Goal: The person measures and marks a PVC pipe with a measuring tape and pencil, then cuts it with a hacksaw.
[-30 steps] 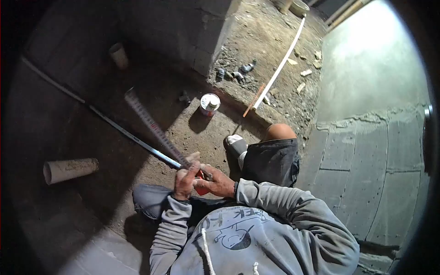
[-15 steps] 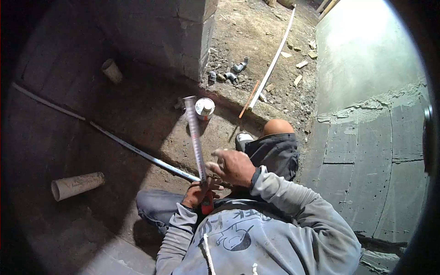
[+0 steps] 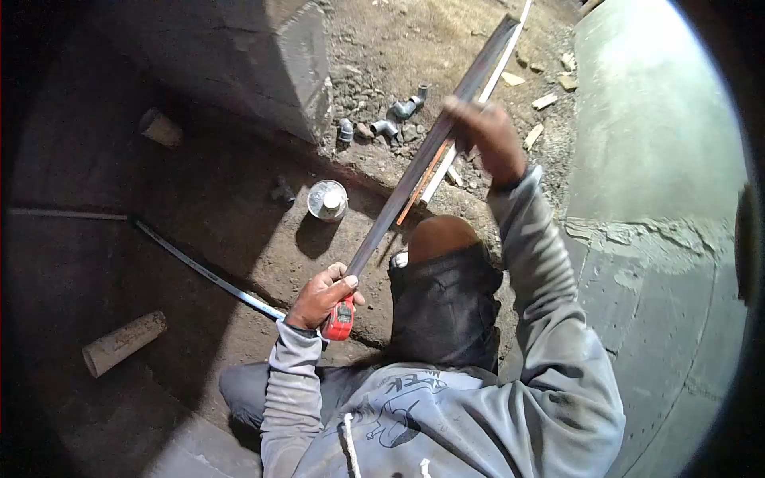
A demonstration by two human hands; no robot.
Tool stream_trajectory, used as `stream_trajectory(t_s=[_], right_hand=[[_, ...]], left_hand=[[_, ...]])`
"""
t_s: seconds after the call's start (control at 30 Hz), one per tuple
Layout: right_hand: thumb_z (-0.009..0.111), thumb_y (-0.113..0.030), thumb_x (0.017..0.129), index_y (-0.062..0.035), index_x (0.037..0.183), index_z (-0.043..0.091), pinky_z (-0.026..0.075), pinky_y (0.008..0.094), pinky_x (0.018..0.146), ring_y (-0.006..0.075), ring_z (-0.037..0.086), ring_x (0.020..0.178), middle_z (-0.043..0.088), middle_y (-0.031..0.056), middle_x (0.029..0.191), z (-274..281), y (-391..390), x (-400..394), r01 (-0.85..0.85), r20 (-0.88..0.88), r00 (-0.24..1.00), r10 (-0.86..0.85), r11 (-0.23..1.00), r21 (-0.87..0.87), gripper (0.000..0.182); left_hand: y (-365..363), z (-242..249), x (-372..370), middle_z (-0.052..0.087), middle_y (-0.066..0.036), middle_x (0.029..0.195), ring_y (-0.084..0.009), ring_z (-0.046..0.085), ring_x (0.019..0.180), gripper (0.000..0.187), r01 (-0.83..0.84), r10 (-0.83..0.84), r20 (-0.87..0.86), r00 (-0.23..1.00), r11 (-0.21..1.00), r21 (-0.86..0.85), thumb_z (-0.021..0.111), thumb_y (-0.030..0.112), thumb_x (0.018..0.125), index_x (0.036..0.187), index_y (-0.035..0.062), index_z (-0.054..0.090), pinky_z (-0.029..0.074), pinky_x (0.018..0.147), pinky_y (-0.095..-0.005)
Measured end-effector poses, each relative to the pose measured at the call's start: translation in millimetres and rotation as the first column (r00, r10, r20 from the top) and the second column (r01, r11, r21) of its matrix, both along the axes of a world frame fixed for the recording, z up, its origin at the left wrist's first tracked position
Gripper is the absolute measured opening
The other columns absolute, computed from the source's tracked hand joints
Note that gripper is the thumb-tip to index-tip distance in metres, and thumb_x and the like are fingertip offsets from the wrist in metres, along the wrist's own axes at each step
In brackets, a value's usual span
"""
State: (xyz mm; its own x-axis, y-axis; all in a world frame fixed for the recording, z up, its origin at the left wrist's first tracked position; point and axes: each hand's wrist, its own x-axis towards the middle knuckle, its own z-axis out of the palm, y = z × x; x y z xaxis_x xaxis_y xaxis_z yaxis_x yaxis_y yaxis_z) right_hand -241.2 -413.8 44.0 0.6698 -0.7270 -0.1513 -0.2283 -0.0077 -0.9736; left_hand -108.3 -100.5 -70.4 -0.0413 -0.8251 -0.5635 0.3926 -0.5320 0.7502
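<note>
A long dark grey pipe (image 3: 406, 189) slants up and away from my lap toward the top right. Its near end is in my left hand (image 3: 317, 301), whose fingers and thumb close round it. A red tape measure (image 3: 340, 320) is held in that same hand, just below the pipe end. Farther up, my right hand (image 3: 494, 143) is closed at the pipe, with fingers laid across it; motion blurs them somewhat. Beneath the pipe, on the ground, lie a thin orange strip (image 3: 417, 192) and a long white pipe (image 3: 436, 182).
An open-topped round can (image 3: 327, 201) stands in front of me. Grey elbow fittings (image 3: 408, 107) lie on gravel beyond. Two short wide pipes (image 3: 125, 344) and a thin pale pipe (image 3: 209, 273) are at left. A block wall (image 3: 645, 334) rises at right, a pillar (image 3: 296, 72) ahead.
The grey pipe has swung from near upright to slanting away right. My right hand has moved up and forward onto it from beside it. The tape measure now shows more fully.
</note>
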Motion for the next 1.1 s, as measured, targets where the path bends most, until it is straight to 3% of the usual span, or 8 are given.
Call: stream_trajectory(t_s=[0.17,0.37,0.4,0.43,0.7,0.83,0.9,1.1], right_hand=[[0.061,-0.029,0.083,-0.003,0.073,0.064,0.039,0.0256,0.039,0.0133,0.052,0.044,0.059,0.0056,0.059,-153.2,-205.3,-31.9,0.374,-0.126,0.915,-0.384,0.922,-0.097,0.028],[0.057,-0.024,0.081,-0.0046,0.077,0.064,0.039,0.0277,0.041,0.0129,0.05,0.045,0.057,0.0049,0.06,-254.5,-266.5,-50.2,0.472,-0.354,0.809,-0.47,0.877,-0.087,0.021],[0.057,-0.024,0.081,-0.0046,0.077,0.064,0.039,0.0277,0.041,0.0129,0.05,0.045,0.057,0.0049,0.06,-263.4,-273.3,-54.2,0.469,-0.364,0.81,-0.46,0.88,-0.07,0.021],[0.057,-0.025,0.082,-0.0049,0.08,0.064,0.04,0.0275,0.042,0.0129,0.052,0.048,0.059,0.0046,0.062,-263.6,-276.9,-56.5,0.486,-0.36,0.804,-0.473,0.872,-0.059,0.021],[0.062,-0.032,0.079,-0.0028,0.094,0.064,0.047,0.0298,0.049,0.0137,0.059,0.06,0.064,0.0061,0.075,-298.8,-298.2,-55.2,0.548,-0.329,0.749,-0.575,0.817,-0.179,0.033],[0.069,-0.034,0.071,0.0029,0.083,0.062,0.049,0.0434,0.072,0.0346,0.064,0.074,0.065,0.0195,0.076,-315.6,-293.5,-46.3,0.548,-0.358,0.604,-0.712,0.697,-0.461,0.04],[0.07,-0.036,0.071,0.0043,0.101,0.055,0.047,0.0429,0.084,0.0383,0.061,0.09,0.062,0.0253,0.096,-299.1,-274.8,-39.1,0.506,-0.434,0.519,-0.737,0.673,-0.54,0.052],[0.065,-0.034,0.071,0.0015,0.099,0.062,0.047,0.0407,0.088,0.0378,0.06,0.1,0.062,0.0259,0.104,-301.7,-269.1,-39.1,0.486,-0.62,0.551,-0.558,0.819,-0.305,0.045]], left_hand=[[-61.6,-108.2,-33.9,0.065,-0.008,0.079,-0.0071,0.057,0.06,0.024,-0.03,0.027,0.025,0.999,0.989,0.141,0.053,0.027,0.093,0.094,0.0028,0.053,0.046,0.055,-0.0216],[-133.8,-151.5,-92.5,0.066,-0.008,0.079,-0.0095,0.057,0.068,0.021,-0.106,0.074,0.279,0.958,0.989,0.102,0.054,0.022,0.089,0.091,0.0012,0.059,0.046,0.062,-0.025],[-135.0,-172.3,-106.7,0.066,-0.009,0.077,-0.0158,0.061,0.074,0.023,-0.171,0.144,0.17,0.975,0.974,0.151,0.054,0.022,0.087,0.089,0.0015,0.061,0.046,0.07,-0.0311],[-153.1,-147.0,-103.4,0.066,-0.009,0.075,-0.0156,0.06,0.072,0.021,-0.102,0.055,0.3,0.952,0.985,0.14,0.053,0.021,0.087,0.088,0.0018,0.062,0.046,0.068,-0.0306],[-202.3,-157.2,-85.2,0.068,-0.012,0.075,-0.0161,0.063,0.064,0.022,-0.089,0.032,0.355,0.934,0.985,0.145,0.055,0.021,0.086,0.083,-0.0001,0.06,0.048,0.06,-0.0308],[-209.6,-156.5,-97.5,0.068,-0.013,0.076,-0.0163,0.064,0.067,0.022,-0.085,-0.013,0.394,0.919,0.969,0.23,0.056,0.022,0.085,0.082,0.0003,0.061,0.049,0.062,-0.0305],[-210.2,-155.9,-105.7,0.068,-0.012,0.077,-0.0171,0.064,0.068,0.022,-0.071,-0.021,0.407,0.913,0.975,0.21,0.056,0.022,0.084,0.085,0.0003,0.062,0.049,0.064,-0.0309],[-207.1,-176.0,-108.5,0.068,-0.012,0.076,-0.0178,0.064,0.068,0.024,-0.176,0.101,0.38,0.92,0.97,0.167,0.056,0.023,0.084,0.084,0.0002,0.063,0.049,0.063,-0.0308]])
